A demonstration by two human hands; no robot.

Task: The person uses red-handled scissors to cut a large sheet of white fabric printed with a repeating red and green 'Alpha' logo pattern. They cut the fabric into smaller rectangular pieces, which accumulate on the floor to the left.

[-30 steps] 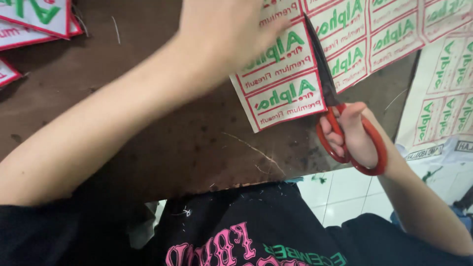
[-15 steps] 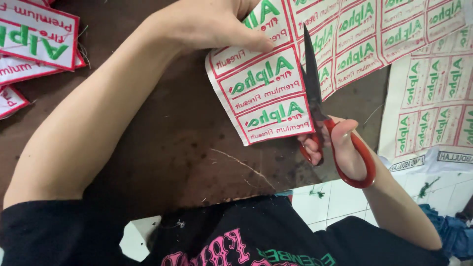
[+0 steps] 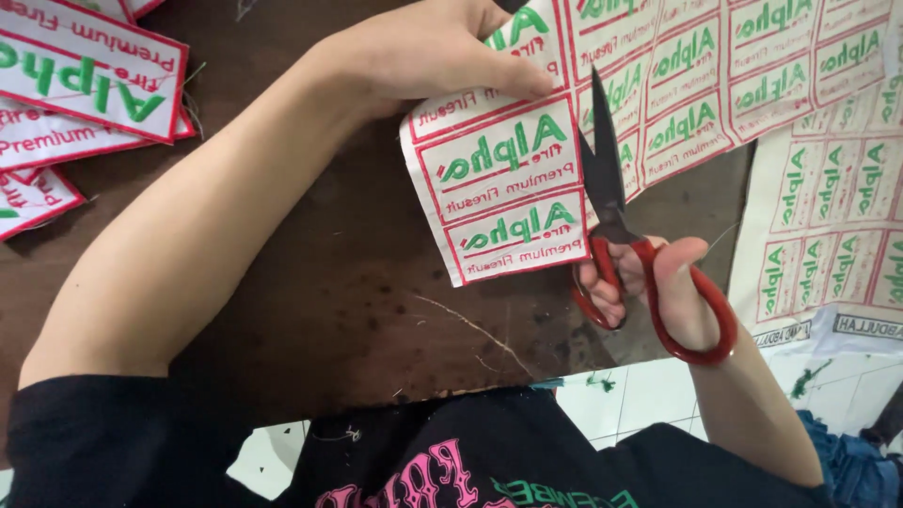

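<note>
Fabric is what I am working with: a white sheet of embroidered labels, each bordered in red with green lettering, lying across the dark brown table. I judge it light, soft and floppy, with some stiffness from the stitching, so it needs pinning close to the cut line or it will buckle between the blades. My left hand does that, fingers curled and pressed flat on the near strip, thumb along its top edge just beside the blades. My right hand is closed through the red loops of the scissors, thumb in one loop and fingers in the other; the dark blades stand slightly parted, pointing away from me along the gap between two label columns. The strip hangs partly free at its lower end.

A pile of already separated labels sits at the far left, well apart. A second uncut sheet lies at the right, near my scissor hand. Loose threads litter the table; nothing blocks the blades.
</note>
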